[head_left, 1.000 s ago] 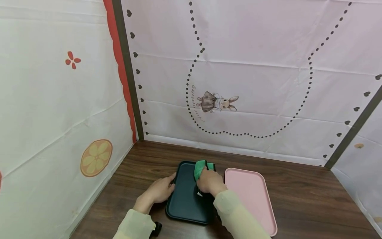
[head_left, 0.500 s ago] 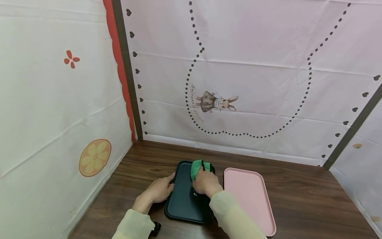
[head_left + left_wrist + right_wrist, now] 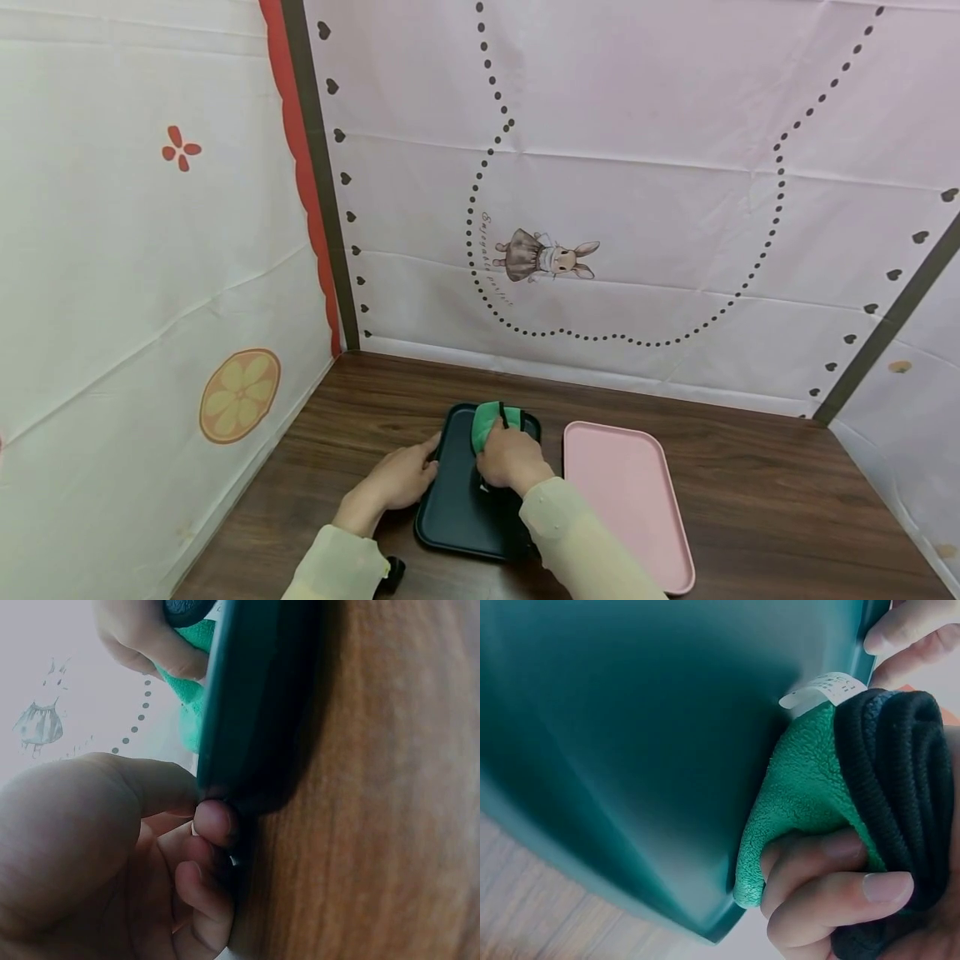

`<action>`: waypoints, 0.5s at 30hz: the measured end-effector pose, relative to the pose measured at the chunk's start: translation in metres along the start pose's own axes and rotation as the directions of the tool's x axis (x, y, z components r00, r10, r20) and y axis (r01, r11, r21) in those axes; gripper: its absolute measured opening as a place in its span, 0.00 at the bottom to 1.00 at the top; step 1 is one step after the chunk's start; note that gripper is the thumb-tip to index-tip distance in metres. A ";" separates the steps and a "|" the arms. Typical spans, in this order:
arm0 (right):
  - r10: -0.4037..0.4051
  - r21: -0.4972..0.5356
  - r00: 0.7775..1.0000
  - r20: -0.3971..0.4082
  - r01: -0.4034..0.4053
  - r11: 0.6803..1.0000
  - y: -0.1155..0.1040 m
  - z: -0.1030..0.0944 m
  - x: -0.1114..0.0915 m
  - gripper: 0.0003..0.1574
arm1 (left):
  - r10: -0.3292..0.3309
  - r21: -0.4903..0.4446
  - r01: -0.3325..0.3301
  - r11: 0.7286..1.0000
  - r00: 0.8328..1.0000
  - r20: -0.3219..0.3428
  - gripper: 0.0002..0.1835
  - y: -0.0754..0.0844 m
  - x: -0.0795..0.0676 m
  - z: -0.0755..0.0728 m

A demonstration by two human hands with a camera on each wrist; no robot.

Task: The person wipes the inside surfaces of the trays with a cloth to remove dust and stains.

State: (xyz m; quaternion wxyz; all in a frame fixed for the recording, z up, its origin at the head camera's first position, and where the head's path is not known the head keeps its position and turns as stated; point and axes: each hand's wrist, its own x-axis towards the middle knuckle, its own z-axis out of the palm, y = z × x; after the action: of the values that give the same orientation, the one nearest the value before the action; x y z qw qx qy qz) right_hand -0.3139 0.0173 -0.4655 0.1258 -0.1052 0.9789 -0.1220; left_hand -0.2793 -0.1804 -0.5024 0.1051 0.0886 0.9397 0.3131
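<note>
A dark green tray [image 3: 457,521] lies on the wooden table, its raised rim facing up. My left hand [image 3: 399,477] grips its left edge, thumb and curled fingertips at the rim in the left wrist view [image 3: 217,823]. My right hand [image 3: 513,458] holds a folded green cloth [image 3: 802,776] with dark edging [image 3: 900,780] against the tray's inner surface, toward its far half. Its fingers [image 3: 832,896] curl round the fuzzy fabric. A white label [image 3: 826,688] sticks out from the cloth. The tray's right part is partly hidden behind the right hand and sleeve.
A pink tray [image 3: 622,492] lies just right of the green one, partly covered by the right sleeve [image 3: 581,533]. A small black object [image 3: 392,575] shows beside the left sleeve. Printed cloth walls [image 3: 660,233] enclose the wooden table [image 3: 787,500] at the back and sides.
My right hand has slid left across the green tray with the cloth, uncovering more of the tray's far right corner. The left hand stays at the left edge.
</note>
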 end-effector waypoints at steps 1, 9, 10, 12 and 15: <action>0.000 0.005 1.000 0.002 0.000 1.000 -0.001 0.001 0.000 0.47 | 0.000 0.001 0.000 1.000 1.000 0.000 0.30 0.000 0.000 0.000; 0.000 0.007 1.000 0.020 -0.001 1.000 -0.005 0.002 0.002 0.49 | -0.009 0.000 0.009 1.000 1.000 0.010 0.30 -0.001 0.002 0.000; 0.000 0.007 1.000 0.023 -0.001 1.000 -0.006 0.003 0.002 0.49 | -0.009 0.000 0.009 1.000 1.000 0.010 0.30 -0.001 0.002 0.000; -0.002 0.014 1.000 0.026 0.001 1.000 -0.007 0.003 0.002 0.49 | -0.008 0.000 0.008 1.000 1.000 0.009 0.30 -0.001 0.001 0.000; -0.007 0.020 1.000 0.025 0.007 1.000 -0.008 0.003 0.002 0.49 | -0.002 0.009 0.002 1.000 1.000 0.002 0.30 -0.001 0.001 0.000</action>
State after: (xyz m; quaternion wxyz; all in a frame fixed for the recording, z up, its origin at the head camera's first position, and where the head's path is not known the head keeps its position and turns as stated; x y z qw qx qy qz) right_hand -0.3136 0.0083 -0.4666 0.1384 -0.1088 0.9757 -0.1308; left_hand -0.2805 -0.1810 -0.5035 0.1061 0.0886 0.9411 0.3085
